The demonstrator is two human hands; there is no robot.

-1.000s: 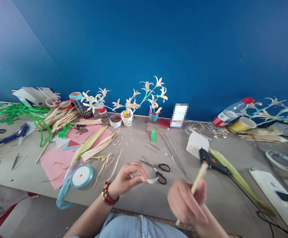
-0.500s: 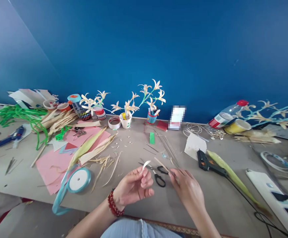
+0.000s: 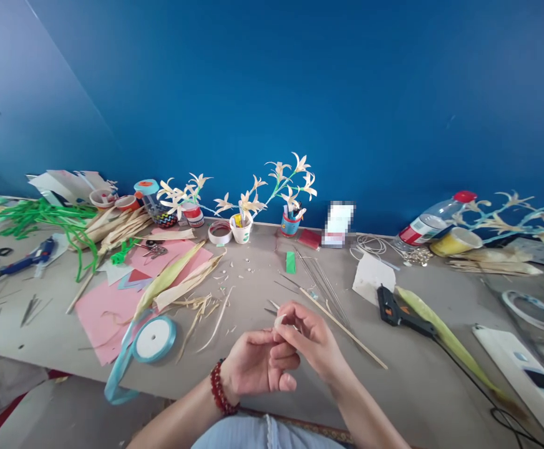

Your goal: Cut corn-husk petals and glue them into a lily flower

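My left hand (image 3: 260,365), with a red bead bracelet (image 3: 220,388) on the wrist, pinches the lower end of a small white petal-like piece (image 3: 279,320). My right hand (image 3: 310,340) meets it from the right, thumb and fingers closed on the same piece, which they partly cover. Just beyond the hands, the tips of the scissors (image 3: 269,310) show; their handles are hidden. A thin tan stick (image 3: 347,327) lies on the table to the right of my right hand.
A blue ribbon roll (image 3: 154,338) and pink paper (image 3: 97,318) lie left. Cups with pale flowers (image 3: 241,227) stand by the blue wall. Right are a black glue gun (image 3: 403,315), yellow-green husk (image 3: 454,346), bottle (image 3: 424,224) and white power strip (image 3: 515,368).
My right hand has let go of the tan stick, now lying on the table, and moved left to the white piece in my left hand. The view has shifted slightly.
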